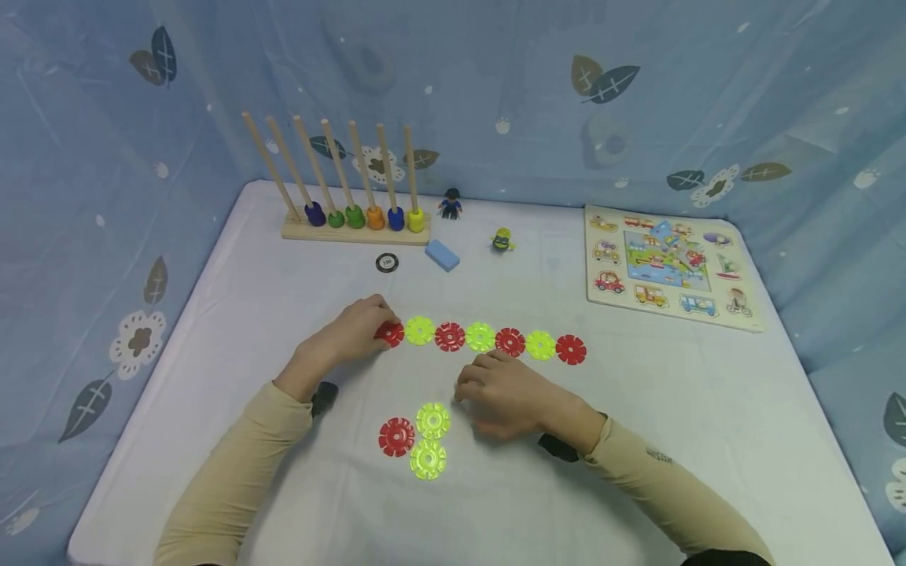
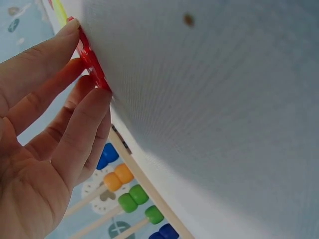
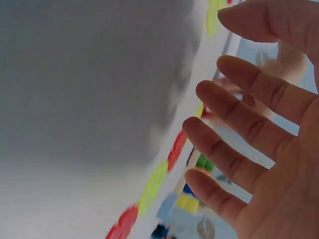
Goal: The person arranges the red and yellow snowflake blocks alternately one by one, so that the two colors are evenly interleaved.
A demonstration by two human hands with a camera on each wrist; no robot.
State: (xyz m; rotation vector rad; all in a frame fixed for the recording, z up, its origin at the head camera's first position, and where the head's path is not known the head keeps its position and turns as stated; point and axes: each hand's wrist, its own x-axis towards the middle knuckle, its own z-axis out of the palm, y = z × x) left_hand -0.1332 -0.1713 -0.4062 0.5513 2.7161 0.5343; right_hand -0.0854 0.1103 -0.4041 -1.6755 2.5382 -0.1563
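Observation:
A row of flat, notched plastic discs, red and yellow-green in turn, runs across the white table. At its left end my left hand (image 1: 356, 328) grips a red disc (image 1: 391, 334), thumb and fingertips on its edges; in the left wrist view this red disc (image 2: 92, 57) lies close on the cloth. My right hand (image 1: 511, 393) is just below the row, its fingers spread and nothing between them in the right wrist view. Left of it lie a loose red disc (image 1: 396, 437) and two yellow-green discs, one upper (image 1: 433, 421) and one lower (image 1: 428, 459).
Behind the row stand a wooden peg rack (image 1: 354, 232) with coloured beads, a blue block (image 1: 442, 255), a round black token (image 1: 387, 262), a small figure (image 1: 450, 204) and a yellow toy (image 1: 502, 240). At the back right is a picture puzzle board (image 1: 598, 295).

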